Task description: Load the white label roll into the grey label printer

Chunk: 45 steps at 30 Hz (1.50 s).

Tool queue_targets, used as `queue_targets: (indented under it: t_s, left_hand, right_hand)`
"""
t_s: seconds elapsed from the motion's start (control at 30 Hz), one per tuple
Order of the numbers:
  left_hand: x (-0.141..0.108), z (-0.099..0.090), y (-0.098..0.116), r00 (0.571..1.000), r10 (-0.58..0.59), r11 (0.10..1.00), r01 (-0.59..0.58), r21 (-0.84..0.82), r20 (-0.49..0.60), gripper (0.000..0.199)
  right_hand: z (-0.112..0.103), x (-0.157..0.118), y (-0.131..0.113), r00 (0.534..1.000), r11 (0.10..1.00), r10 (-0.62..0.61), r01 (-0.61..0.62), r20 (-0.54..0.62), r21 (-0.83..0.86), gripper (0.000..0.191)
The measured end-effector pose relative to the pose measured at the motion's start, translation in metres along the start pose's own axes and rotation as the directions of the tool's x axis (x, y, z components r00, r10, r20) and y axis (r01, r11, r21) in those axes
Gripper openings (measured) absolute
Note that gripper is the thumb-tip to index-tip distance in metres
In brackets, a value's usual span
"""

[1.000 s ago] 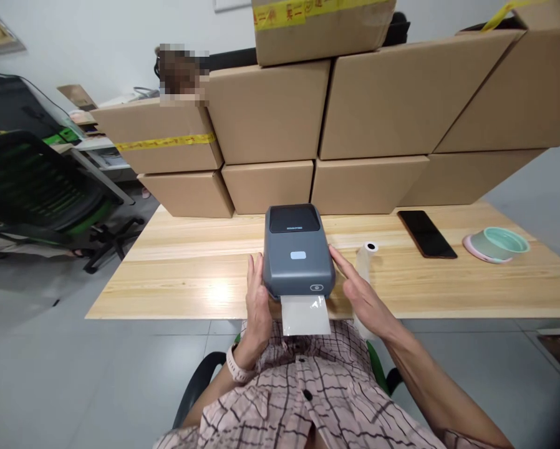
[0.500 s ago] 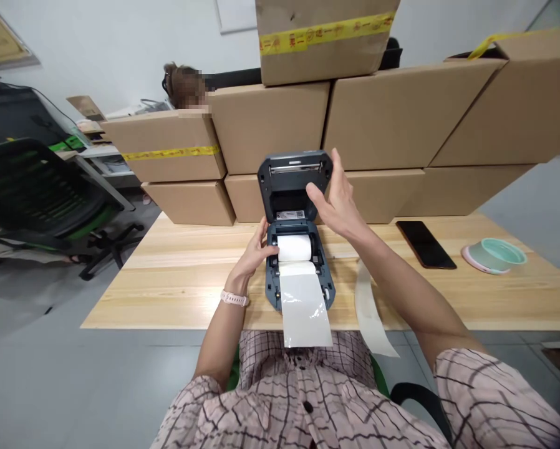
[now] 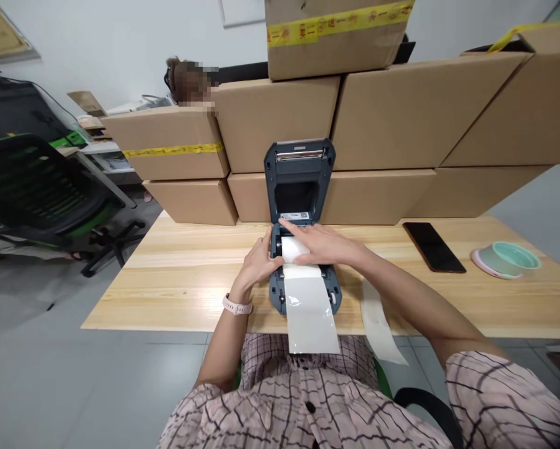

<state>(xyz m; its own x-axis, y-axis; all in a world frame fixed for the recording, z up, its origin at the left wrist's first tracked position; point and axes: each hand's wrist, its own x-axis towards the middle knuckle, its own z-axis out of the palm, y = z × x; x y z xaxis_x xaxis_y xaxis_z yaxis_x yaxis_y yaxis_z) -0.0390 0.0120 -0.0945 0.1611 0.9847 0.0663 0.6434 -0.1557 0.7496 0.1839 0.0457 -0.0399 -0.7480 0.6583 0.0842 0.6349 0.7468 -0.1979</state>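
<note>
A dark grey label printer (image 3: 277,299) stands on the table with its lid (image 3: 324,187) raised. Inside lies a white label roll (image 3: 290,248), and its loose strip (image 3: 312,315) runs out over the front and past the table edge. My left hand (image 3: 259,259) grips the printer's left side, thumb over the rim near the roll. Reaching across from the right, my right hand (image 3: 324,244) is laid over the roll, fingers behind it and thumb in front, covering its right part. Exactly how firmly it grasps the roll is partly hidden.
A separate white label strip (image 3: 377,321) hangs over the table's front edge, under my right forearm. On the right lie a black phone (image 3: 433,247) and a mint-green bowl-like holder (image 3: 507,259). Stacked cardboard boxes (image 3: 280,125) line the back; a person's head (image 3: 186,81) shows behind them.
My right hand has left the raised lid and come down onto the label roll. The lid now leans further back. My left hand stays at the printer's left side.
</note>
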Motion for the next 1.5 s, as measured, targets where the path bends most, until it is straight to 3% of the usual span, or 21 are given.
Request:
queue_targets:
  t_s: [0.1,0.17,0.33,0.4,0.5,0.6,0.67,0.77,0.9,1.0,1.17,1.3,1.4,1.5]
  left_hand:
    - [-0.004,-0.011,0.007,0.983,-0.108,0.990,0.093,0.107,0.151,0.098]
    - [-0.004,-0.015,0.009,0.972,-0.104,0.992,0.087,0.090,0.210,0.099]
    - [-0.003,-0.015,0.006,0.978,-0.064,0.998,0.061,0.022,0.199,0.098]
    - [-0.003,-0.014,0.005,0.980,-0.055,0.998,0.050,0.031,0.190,0.098]
    - [-0.002,-0.013,0.003,0.981,-0.028,0.999,0.031,-0.010,0.190,0.099]
    - [-0.002,-0.013,0.000,0.980,-0.016,0.997,0.029,-0.065,0.200,0.101]
    - [-0.001,-0.012,-0.002,0.981,-0.023,0.998,0.035,-0.057,0.193,0.101]
    - [0.000,-0.011,-0.004,0.981,-0.023,0.996,0.038,-0.076,0.191,0.103]
    - [-0.001,-0.009,-0.005,0.984,-0.009,0.983,0.041,-0.180,0.178,0.103]
    - [-0.002,-0.008,-0.005,0.986,0.000,0.968,0.042,-0.248,0.166,0.102]
    - [-0.002,-0.008,-0.003,0.991,0.011,0.960,0.026,-0.278,0.131,0.097]
    - [-0.002,-0.008,-0.004,0.992,0.015,0.966,0.019,-0.258,0.127,0.096]
    - [-0.002,-0.006,-0.005,0.993,0.030,0.965,0.001,-0.261,0.114,0.095]
    - [-0.003,-0.006,-0.005,0.991,0.036,0.966,-0.002,-0.257,0.130,0.096]
  right_hand:
    - [0.006,0.016,0.005,0.972,0.999,0.019,-0.007,0.234,-0.052,0.107]
    - [0.004,0.025,0.004,0.965,0.998,0.041,-0.025,0.260,-0.066,0.111]
    - [-0.016,0.018,0.000,0.969,0.997,-0.003,-0.015,0.247,0.069,0.117]
    - [-0.033,0.001,0.006,0.982,0.980,-0.039,0.001,0.187,0.201,0.117]
    - [-0.059,-0.033,0.026,0.999,0.928,-0.041,0.045,-0.020,0.370,0.116]
    - [-0.070,-0.064,0.058,0.975,0.854,0.133,-0.022,-0.177,0.520,0.121]
    - [-0.062,-0.076,0.082,0.934,0.775,0.298,-0.116,-0.198,0.621,0.125]
    - [-0.031,-0.078,0.111,0.871,0.681,0.457,-0.214,-0.178,0.700,0.125]
    - [0.017,-0.068,0.123,0.844,0.647,0.512,-0.258,-0.158,0.718,0.121]
    - [0.037,-0.072,0.121,0.850,0.591,0.516,-0.266,-0.103,0.761,0.118]
    - [0.043,-0.133,0.121,0.859,0.503,0.500,-0.190,-0.106,0.843,0.096]
    - [0.047,-0.183,0.112,0.908,0.350,0.416,-0.216,0.055,0.911,0.080]
    - [0.049,-0.188,0.102,0.909,0.300,0.396,-0.262,0.130,0.917,0.059]
    - [0.035,-0.173,0.087,0.963,0.321,0.269,-0.085,-0.005,0.943,0.056]
